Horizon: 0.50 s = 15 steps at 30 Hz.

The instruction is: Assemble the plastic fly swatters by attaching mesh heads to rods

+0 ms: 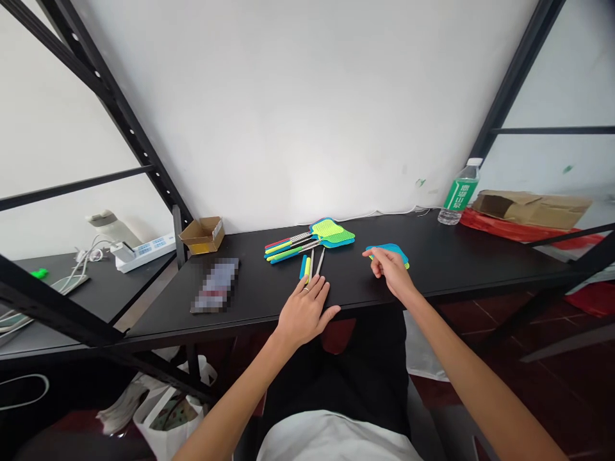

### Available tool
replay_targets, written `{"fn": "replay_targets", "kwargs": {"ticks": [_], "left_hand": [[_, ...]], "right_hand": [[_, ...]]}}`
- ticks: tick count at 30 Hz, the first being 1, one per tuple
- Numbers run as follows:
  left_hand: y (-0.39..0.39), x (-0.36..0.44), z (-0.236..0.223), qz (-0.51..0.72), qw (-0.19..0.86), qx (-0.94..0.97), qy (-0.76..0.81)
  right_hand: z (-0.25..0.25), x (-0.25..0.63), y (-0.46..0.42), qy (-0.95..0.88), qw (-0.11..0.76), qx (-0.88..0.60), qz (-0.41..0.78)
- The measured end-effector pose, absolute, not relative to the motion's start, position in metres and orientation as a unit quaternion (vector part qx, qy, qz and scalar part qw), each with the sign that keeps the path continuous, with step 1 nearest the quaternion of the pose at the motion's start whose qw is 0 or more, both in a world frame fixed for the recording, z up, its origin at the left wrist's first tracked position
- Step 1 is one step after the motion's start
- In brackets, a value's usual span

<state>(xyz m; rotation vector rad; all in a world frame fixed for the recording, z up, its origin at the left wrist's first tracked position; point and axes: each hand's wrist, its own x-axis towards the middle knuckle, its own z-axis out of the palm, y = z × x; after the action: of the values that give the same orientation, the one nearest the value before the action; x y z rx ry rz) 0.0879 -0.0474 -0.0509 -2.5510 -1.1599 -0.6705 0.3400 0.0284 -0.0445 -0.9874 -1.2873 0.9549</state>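
My left hand lies flat near the front of the black table, fingers stretched forward. Its fingertips reach the near ends of two thin grey rods and a yellow handle, with a blue handle beside it. Over some loose blue and yellow-green fly swatter heads hovers my right hand, index finger extended and the others curled; nothing shows in it. Whether it touches the heads I cannot tell. Behind the rods lies a pile of fly swatters, with blue, green, yellow and red parts.
A small open cardboard box and a blurred flat object are at the left. At the back right stands a water bottle by a larger cardboard box. Black shelf posts rise at both sides; a power strip is far left.
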Motion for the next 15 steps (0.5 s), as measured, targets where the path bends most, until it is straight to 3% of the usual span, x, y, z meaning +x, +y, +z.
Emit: {"fn": "replay_targets", "kwargs": {"ticks": [15], "left_hand": [[-0.060, 0.086, -0.064, -0.297, 0.127, -0.852, -0.411]], "right_hand": [[-0.050, 0.343, 0.033, -0.589, 0.550, -0.438, 0.399]]}}
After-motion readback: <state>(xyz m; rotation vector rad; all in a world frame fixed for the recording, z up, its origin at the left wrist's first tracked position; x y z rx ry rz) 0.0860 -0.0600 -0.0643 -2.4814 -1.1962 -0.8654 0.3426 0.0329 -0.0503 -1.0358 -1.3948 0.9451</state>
